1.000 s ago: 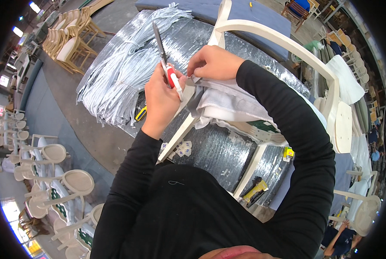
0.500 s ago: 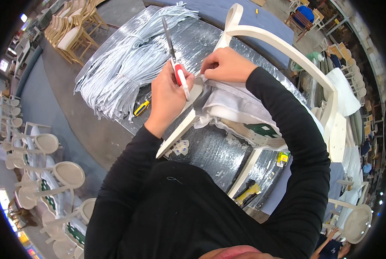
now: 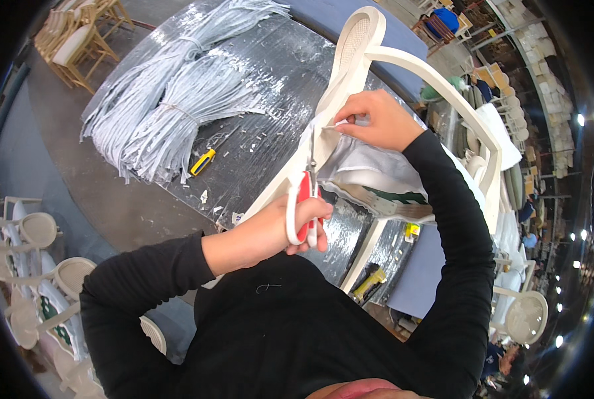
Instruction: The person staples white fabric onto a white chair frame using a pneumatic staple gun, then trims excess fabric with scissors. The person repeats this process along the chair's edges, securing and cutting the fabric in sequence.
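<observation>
My left hand (image 3: 270, 225) is wrapped round the handles of red-and-white scissors (image 3: 304, 211). Their metal blades point away from me, up to the edge of the white fabric (image 3: 380, 163) on a cream wooden chair frame (image 3: 436, 60). Just beyond the blade tips, my right hand (image 3: 384, 121) pinches a thin whitish piece of the fabric's edge between thumb and fingers. The chair lies tipped on a plastic-covered table (image 3: 280, 86), its rounded backrest (image 3: 353, 46) pointing away. Whether the blades touch the fabric I cannot tell.
Tied bundles of pale grey strips (image 3: 170, 93) cover the table's far left. A yellow-and-black screwdriver (image 3: 202, 163) lies in front of them, among small scraps. Below the chair are a yellow-handled tool (image 3: 368, 284) and a small yellow item (image 3: 411, 231). Cream chairs (image 3: 37, 229) stand at left.
My left hand has come lower and turned, bringing the scissors from pointing off over the strips to the fabric edge. My right hand has shifted slightly right and pinches the edge. The whole view has shifted.
</observation>
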Available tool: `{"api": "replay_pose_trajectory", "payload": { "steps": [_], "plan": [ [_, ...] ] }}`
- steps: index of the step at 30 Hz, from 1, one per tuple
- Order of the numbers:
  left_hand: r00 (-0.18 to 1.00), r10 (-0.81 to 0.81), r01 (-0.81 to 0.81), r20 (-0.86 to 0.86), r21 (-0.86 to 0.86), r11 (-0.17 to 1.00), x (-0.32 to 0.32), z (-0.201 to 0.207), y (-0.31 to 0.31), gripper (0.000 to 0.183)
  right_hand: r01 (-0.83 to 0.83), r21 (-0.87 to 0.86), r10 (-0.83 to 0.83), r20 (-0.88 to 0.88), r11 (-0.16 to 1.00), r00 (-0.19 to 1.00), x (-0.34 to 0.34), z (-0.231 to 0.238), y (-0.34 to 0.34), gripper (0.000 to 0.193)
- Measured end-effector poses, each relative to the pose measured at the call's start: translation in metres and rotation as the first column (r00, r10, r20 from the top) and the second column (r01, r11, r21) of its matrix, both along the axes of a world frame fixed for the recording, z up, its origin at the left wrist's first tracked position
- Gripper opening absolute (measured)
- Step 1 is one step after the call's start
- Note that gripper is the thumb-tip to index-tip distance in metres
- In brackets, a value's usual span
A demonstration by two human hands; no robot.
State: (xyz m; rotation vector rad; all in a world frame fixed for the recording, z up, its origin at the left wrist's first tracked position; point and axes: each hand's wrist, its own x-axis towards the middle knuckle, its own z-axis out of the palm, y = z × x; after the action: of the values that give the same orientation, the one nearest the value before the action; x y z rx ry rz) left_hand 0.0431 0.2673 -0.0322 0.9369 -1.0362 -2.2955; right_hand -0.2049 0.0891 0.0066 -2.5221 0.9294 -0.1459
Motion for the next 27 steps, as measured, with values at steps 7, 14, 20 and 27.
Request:
{"api": "replay_pose_trajectory", "payload": {
  "steps": [7, 14, 20, 27],
  "plan": [
    [0.967, -0.23, 0.244, -0.112, 0.127, 0.961, 0.012, -0.01, -0.036, 0.044, 0.122, -0.26, -0.145, -0.073, 0.958, 0.987, 0.017, 0.005, 0.033, 0.013],
    [0.906, -0.371, 0.4, -0.204, 0.127, 0.907, 0.014, -0.028, -0.058, 0.035, 0.202, -0.284, -0.242, -0.113, 0.937, 0.964, 0.035, 0.005, 0.039, 0.016],
    [0.897, -0.373, 0.407, -0.236, 0.116, 0.906, 0.011, -0.032, -0.067, 0.034, 0.262, -0.271, -0.314, -0.169, 0.926, 0.934, 0.043, 0.003, 0.037, 0.017],
    [0.913, -0.315, 0.351, -0.26, 0.104, 0.931, 0.02, -0.032, -0.071, 0.033, 0.265, -0.285, -0.315, -0.144, 0.921, 0.938, 0.044, -0.001, 0.034, 0.012]
  ]
}}
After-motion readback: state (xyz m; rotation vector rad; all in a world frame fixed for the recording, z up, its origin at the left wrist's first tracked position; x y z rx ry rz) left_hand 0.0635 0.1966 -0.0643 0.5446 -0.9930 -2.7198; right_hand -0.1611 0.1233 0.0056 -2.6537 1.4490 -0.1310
